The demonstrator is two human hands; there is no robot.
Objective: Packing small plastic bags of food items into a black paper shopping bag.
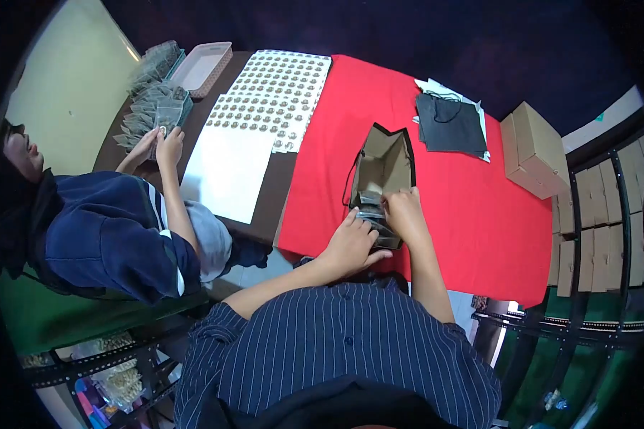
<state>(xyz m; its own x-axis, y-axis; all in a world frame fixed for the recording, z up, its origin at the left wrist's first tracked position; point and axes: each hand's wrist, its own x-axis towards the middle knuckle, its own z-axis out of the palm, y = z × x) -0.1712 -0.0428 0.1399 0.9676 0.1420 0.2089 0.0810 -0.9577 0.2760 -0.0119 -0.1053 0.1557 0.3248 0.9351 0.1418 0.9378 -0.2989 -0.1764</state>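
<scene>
An open paper bag (pixel 386 155), black outside and brown inside, lies with its mouth towards me on the red cloth (pixel 322 198). Several clear plastic packets (pixel 370 198) with dark contents are inside, near the mouth. My left hand (pixel 351 241) holds the bag's near left rim, fingers over the edge and thumb stretched to the right. Over the right rim comes my right hand (pixel 405 214), fingers curled at the edge of a packet; its fingertips are partly hidden. A thin black cord handle hangs at the bag's left side.
Flat black bags (pixel 451 126) lie on white sheets at the back right, beside cardboard boxes (pixel 536 150). Left are sticker sheets (pixel 279 91), a blank white sheet (pixel 228 171), a pink basket (pixel 204 67) and heaped packets (pixel 150 118). A seated co-worker (pixel 112 230) handles a clear packet.
</scene>
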